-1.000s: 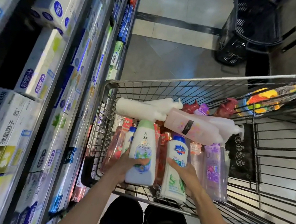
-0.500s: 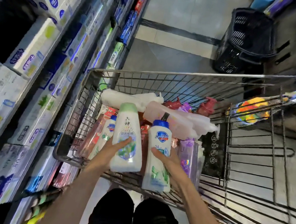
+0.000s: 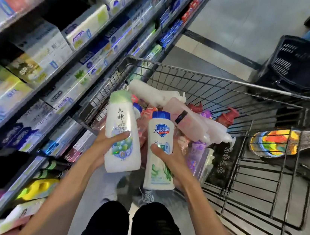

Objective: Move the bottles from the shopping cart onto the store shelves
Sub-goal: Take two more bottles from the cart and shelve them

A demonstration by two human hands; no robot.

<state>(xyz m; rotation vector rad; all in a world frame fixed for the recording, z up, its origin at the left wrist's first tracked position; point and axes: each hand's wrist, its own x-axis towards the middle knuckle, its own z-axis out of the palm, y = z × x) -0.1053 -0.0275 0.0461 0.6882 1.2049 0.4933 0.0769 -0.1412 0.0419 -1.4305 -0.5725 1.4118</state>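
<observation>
Bottles have come up out of the cart (image 3: 210,79) since a second ago: then both stood low among the others with your hands just closing on them, and now each hangs clear above the near rim, over the gap between cart and your legs.

On the left, your left hand (image 3: 105,146) wraps the green-cap bottle (image 3: 122,131) from its outer side, thumb pressed across the front label, fingers curled behind where you cannot see them. The bottle tilts a little, cap leaning away from your palm toward the shelves (image 3: 61,77). Those shelves sit just beyond the back of that hand, packed with boxes; the view is smeared, so I cannot tell which gap is meant for it.

To the right of that grip, nearly touching it, your right hand (image 3: 171,163) holds the blue-cap bottle (image 3: 161,147) the same way, thumb on the front, fingers cupped round the back and lower body. It stands close to upright.

Beyond both caps, the remaining bottles lie piled in the cart, two white ones and a pink one on top.

So the lift is done for this pair; I judge the next need is a turn left to a shelf.
</observation>
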